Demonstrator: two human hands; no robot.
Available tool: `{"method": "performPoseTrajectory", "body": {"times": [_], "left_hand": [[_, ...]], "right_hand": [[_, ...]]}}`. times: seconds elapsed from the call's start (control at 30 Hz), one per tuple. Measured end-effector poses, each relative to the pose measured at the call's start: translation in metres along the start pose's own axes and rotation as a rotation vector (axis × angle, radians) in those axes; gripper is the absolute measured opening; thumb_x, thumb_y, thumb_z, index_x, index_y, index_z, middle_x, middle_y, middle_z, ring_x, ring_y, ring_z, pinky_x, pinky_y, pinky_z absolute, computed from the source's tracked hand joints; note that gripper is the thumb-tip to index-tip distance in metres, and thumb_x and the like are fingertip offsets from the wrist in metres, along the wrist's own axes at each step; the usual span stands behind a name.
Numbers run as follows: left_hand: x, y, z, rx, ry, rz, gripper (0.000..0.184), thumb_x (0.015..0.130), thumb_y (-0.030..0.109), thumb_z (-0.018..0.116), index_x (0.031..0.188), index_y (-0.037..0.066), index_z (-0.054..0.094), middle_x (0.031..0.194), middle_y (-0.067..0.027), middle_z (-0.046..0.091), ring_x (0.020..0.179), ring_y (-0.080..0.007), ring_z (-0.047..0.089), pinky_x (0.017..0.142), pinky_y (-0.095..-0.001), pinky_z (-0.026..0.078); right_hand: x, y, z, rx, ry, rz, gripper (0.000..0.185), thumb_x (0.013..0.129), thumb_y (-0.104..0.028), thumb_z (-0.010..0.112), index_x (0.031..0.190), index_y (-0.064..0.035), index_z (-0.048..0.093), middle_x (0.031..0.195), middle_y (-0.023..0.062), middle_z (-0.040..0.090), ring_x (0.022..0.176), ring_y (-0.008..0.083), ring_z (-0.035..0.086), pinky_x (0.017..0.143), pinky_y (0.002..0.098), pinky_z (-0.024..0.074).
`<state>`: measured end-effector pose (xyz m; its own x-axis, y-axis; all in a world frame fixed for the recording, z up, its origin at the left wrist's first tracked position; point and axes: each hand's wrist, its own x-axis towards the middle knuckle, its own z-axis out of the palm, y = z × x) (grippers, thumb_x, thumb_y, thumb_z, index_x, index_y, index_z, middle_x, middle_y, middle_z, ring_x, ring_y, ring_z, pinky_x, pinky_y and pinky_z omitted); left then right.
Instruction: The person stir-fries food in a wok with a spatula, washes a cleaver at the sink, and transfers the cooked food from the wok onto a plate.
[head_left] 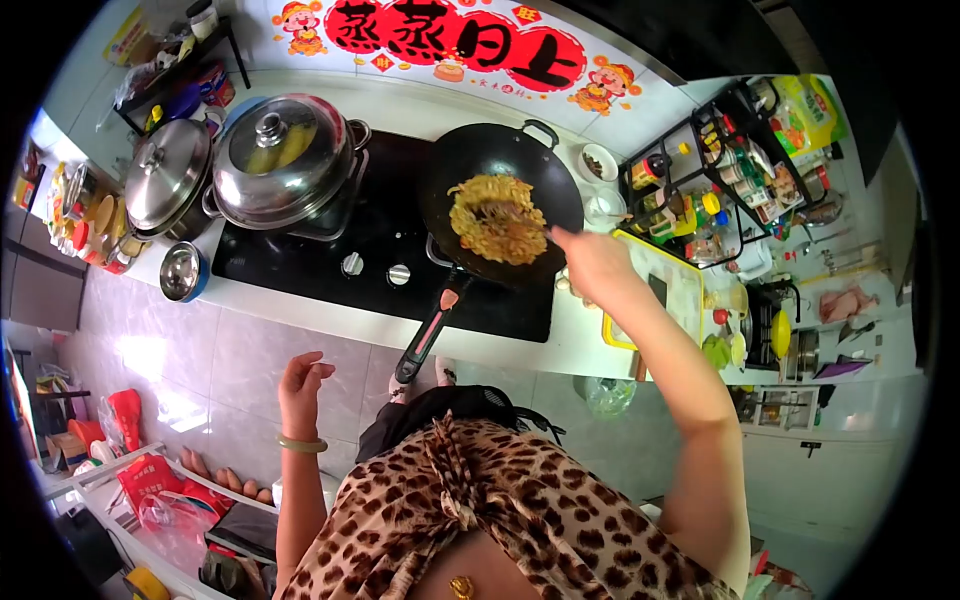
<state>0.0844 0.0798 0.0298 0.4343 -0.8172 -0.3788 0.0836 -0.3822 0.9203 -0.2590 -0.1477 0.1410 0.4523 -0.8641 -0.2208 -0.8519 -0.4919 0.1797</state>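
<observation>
Golden-brown food bits point(480, 232) lay in the round black wok point(455, 160), looking nearly cooked but not dished out. My right hand point(598, 268) gripped a blurry brown stirrer point(512, 214); my left hand point(300, 386) hung empty.

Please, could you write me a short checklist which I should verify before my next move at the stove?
1. Right hand gripping the utensil: ok, though the utensil is blurred.
2. Food inside the wok: ok.
3. Left hand steadying the wok handle: not ok, hand apart from it.
4. Handle behind the counter's front edge: not ok, its end juts past.
5. Lid on the large pot: ok.
6. Burner heat under the wok: cannot tell, hidden.
</observation>
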Motion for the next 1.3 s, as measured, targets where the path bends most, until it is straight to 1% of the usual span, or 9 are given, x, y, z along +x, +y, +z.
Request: {"method": "performPoseTrajectory", "body": {"times": [0.27, 0.43, 0.53, 0.8, 0.9, 1.0, 1.07, 1.17, 1.3], "left_hand": [[0.002, 0.001, 0.002, -0.046, 0.036, 0.011, 0.019, 0.084, 0.002, 0.049, 0.101, 0.001, 0.057, 0.082, -0.0067, 0.064, 0.079, -0.0124, 0.060, 0.074, -0.0241, 0.044], [-0.001, 0.002, 0.003, -0.006, -0.005, 0.021, 0.019, 0.084, 0.003, 0.049, 0.101, 0.001, 0.057, 0.082, -0.0062, 0.064, 0.078, -0.0120, 0.060, 0.070, -0.0222, 0.042], [0.002, -0.001, 0.001, -0.005, 0.004, 0.041, 0.018, 0.084, 0.004, 0.050, 0.101, 0.002, 0.057, 0.083, -0.0058, 0.065, 0.078, -0.0115, 0.060, 0.068, -0.0218, 0.041], [0.000, 0.000, 0.000, 0.007, 0.011, -0.004, 0.019, 0.085, 0.006, 0.050, 0.102, 0.003, 0.057, 0.082, -0.0050, 0.065, 0.078, -0.0100, 0.059, 0.067, -0.0214, 0.040], [0.004, 0.003, 0.001, -0.009, 0.003, 0.008, 0.019, 0.085, 0.007, 0.050, 0.102, 0.003, 0.057, 0.082, -0.0048, 0.065, 0.077, -0.0100, 0.059, 0.067, -0.0215, 0.040], [0.006, -0.003, 0.000, -0.028, 0.041, -0.008, 0.019, 0.085, 0.006, 0.050, 0.102, 0.003, 0.057, 0.082, -0.0050, 0.065, 0.077, -0.0102, 0.059, 0.068, -0.0216, 0.040], [0.005, -0.005, -0.002, -0.032, 0.065, -0.025, 0.019, 0.085, 0.005, 0.049, 0.102, 0.002, 0.057, 0.082, -0.0053, 0.064, 0.077, -0.0104, 0.059, 0.068, -0.0216, 0.040], [-0.001, -0.008, -0.003, -0.025, 0.066, -0.020, 0.019, 0.085, 0.004, 0.049, 0.102, 0.002, 0.056, 0.082, -0.0059, 0.064, 0.078, -0.0108, 0.059, 0.069, -0.0219, 0.040], [-0.012, -0.004, -0.005, -0.011, 0.087, -0.048, 0.019, 0.085, 0.003, 0.049, 0.103, 0.001, 0.056, 0.082, -0.0064, 0.065, 0.079, -0.0112, 0.060, 0.070, -0.0221, 0.041]], "right_hand": [[-0.033, 0.016, -0.025, -0.013, -0.162, -0.044, 0.043, 0.075, -0.007, 0.054, 0.117, -0.0165, 0.055, 0.073, 0.0160, 0.060, 0.076, 0.0315, 0.061, 0.064, 0.0434, 0.0478], [0.013, 0.000, 0.001, -0.052, 0.072, -0.026, 0.037, 0.076, -0.006, 0.051, 0.112, -0.0120, 0.056, 0.072, 0.0155, 0.060, 0.067, 0.0323, 0.061, 0.055, 0.0416, 0.0478], [-0.005, 0.023, -0.022, -0.013, -0.082, -0.014, 0.038, 0.076, -0.005, 0.049, 0.112, -0.0126, 0.057, 0.073, 0.0138, 0.061, 0.069, 0.0321, 0.061, 0.057, 0.0424, 0.0474], [0.008, -0.006, -0.001, -0.026, 0.009, -0.016, 0.040, 0.076, -0.007, 0.049, 0.114, -0.0166, 0.057, 0.076, 0.0157, 0.061, 0.073, 0.0330, 0.061, 0.064, 0.0455, 0.0473], [0.002, 0.044, 0.002, 0.317, 0.079, 0.050, 0.037, 0.078, -0.014, 0.055, 0.114, -0.0135, 0.057, 0.090, 0.0211, 0.061, 0.076, 0.0346, 0.061, 0.068, 0.0418, 0.0481], [-0.026, 0.091, -0.029, 0.680, -0.181, 0.309, 0.036, 0.078, -0.008, 0.054, 0.114, -0.0018, 0.055, 0.078, 0.0054, 0.062, 0.059, 0.0098, 0.058, 0.048, 0.0263, 0.0436], [-0.018, 0.119, -0.041, 0.792, -0.350, 0.401, 0.028, 0.081, -0.013, 0.055, 0.105, -0.0007, 0.058, 0.069, 0.0048, 0.060, 0.047, 0.0057, 0.051, 0.034, 0.0204, 0.0316], [0.023, 0.159, -0.011, 1.049, -0.536, 0.521, 0.012, 0.083, -0.020, 0.056, 0.084, -0.0078, 0.054, 0.061, 0.0043, 0.056, 0.036, 0.0022, 0.032, 0.032, 0.0199, 0.0199], [0.074, 0.149, 0.051, 1.470, -0.589, 0.401, 0.015, 0.083, -0.014, 0.057, 0.095, -0.0065, 0.055, 0.064, 0.0029, 0.055, 0.037, 0.0016, 0.028, 0.033, 0.0178, 0.0192]]}}
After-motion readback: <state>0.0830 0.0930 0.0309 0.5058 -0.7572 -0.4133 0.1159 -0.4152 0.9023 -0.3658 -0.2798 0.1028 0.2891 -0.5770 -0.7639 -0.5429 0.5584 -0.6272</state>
